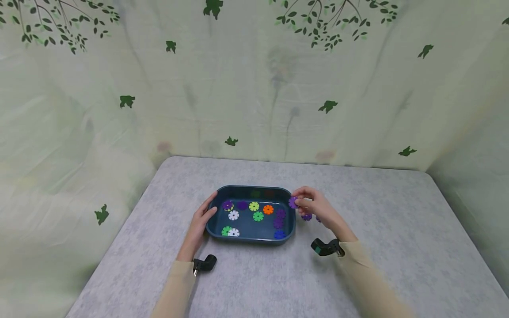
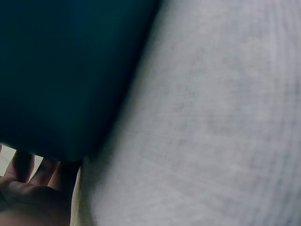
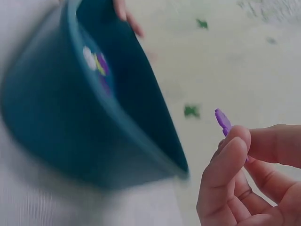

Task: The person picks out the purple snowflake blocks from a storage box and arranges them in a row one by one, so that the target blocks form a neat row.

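Note:
A dark teal plastic basin (image 1: 250,241) stands on the table, with several flower-shaped plastic discs in purple, white, green, yellow, orange and blue on its floor. My left hand (image 1: 195,227) holds the basin at its left end, thumb and fingers along the rim; the left wrist view shows fingers (image 2: 44,172) against the basin's wall. Between thumb and fingertips, my right hand (image 1: 318,207) pinches a purple flower disc (image 3: 222,121) beside the basin's right rim. An orange disc (image 1: 268,209) and a green disc (image 1: 258,216) lie inside, near the middle.
Another purple disc (image 1: 306,217) lies on the table just right of the basin, with one more partly hidden under the right hand. The grey table (image 1: 397,247) reaches back to a leaf-patterned curtain (image 1: 254,88). A black camera mount is on each wrist.

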Demonstrator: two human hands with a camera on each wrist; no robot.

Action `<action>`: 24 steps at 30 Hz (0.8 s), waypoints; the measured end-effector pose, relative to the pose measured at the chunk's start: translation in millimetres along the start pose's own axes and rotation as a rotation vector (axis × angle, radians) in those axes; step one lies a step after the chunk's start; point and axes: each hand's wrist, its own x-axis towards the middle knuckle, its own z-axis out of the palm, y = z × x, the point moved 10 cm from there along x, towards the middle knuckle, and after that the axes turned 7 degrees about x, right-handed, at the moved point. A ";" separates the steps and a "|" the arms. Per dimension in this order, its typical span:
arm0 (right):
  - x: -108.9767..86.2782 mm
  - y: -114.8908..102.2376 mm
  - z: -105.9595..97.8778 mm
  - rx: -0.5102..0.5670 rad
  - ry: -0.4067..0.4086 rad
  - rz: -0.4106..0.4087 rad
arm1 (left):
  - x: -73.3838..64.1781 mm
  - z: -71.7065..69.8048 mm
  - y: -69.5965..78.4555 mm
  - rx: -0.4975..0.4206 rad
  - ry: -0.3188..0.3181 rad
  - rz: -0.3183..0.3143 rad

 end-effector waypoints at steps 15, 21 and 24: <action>-66.5 64.5 -137.0 -0.104 0.264 0.124 | -1.6 1.0 0.5 -0.006 -0.002 -0.002; -80.1 76.2 -153.4 -0.237 0.310 0.197 | -0.5 0.0 0.2 -0.015 0.001 0.006; -81.9 75.3 -154.9 -0.300 0.344 0.223 | 0.0 0.8 -0.6 -0.009 -0.004 0.003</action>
